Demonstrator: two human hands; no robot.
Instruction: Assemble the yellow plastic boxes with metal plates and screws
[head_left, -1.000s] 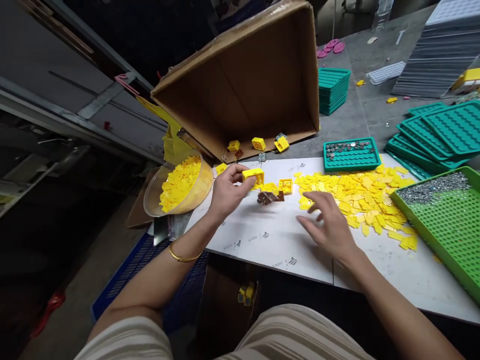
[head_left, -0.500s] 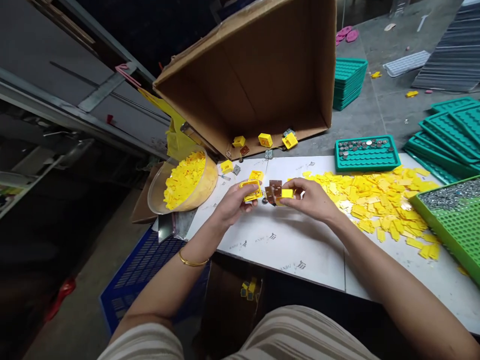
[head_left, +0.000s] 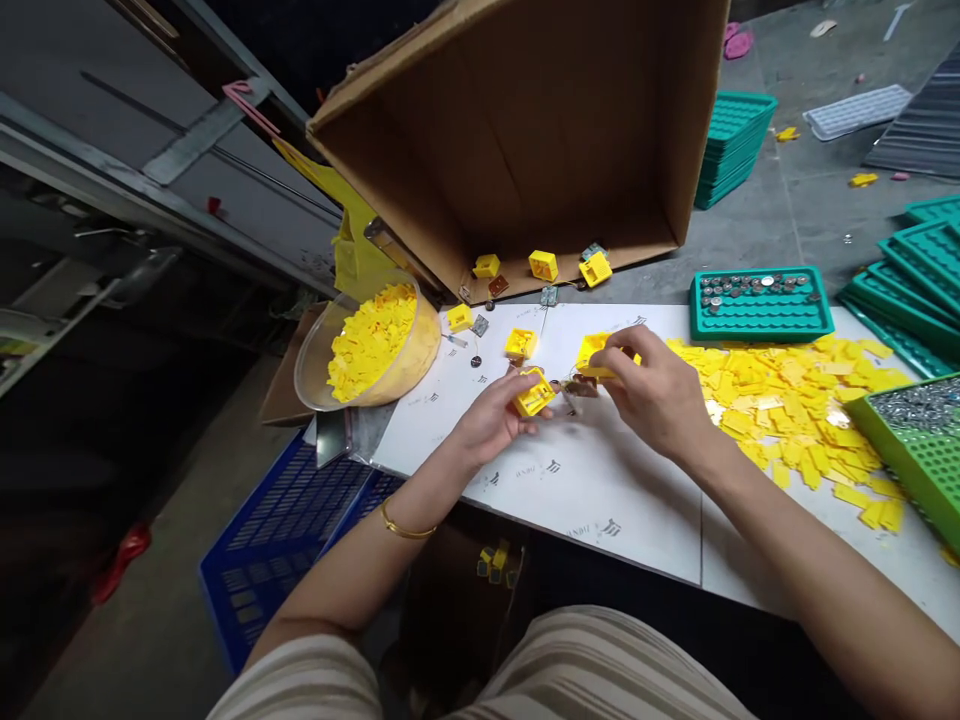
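Observation:
My left hand (head_left: 496, 422) holds a small yellow case (head_left: 534, 393), its open side facing up, with the thumb on its rim. To the right, my right hand (head_left: 651, 388) is closed, its fingertips pinching a yellow piece (head_left: 598, 371) beside another yellow case. Brown parts (head_left: 582, 387), blurred, hang between the two hands. Behind my left hand another yellow case (head_left: 520, 344) lies on the white board (head_left: 600, 480). More yellow cases (head_left: 543, 265) with small boards and round black parts on wires lie near the cardboard box.
A tub of yellow pieces (head_left: 375, 340) stands left, a large cardboard box (head_left: 517, 130) behind. Flat yellow pieces (head_left: 795, 410) spread at right, by a teal tray (head_left: 762, 325) of round metal parts and a green tray (head_left: 922, 450). A blue crate (head_left: 277, 530) is below left.
The brown board that was raised between my hands is now lower and blurred. My right hand has turned palm down and moved right; my left hand has shifted slightly right with its case.

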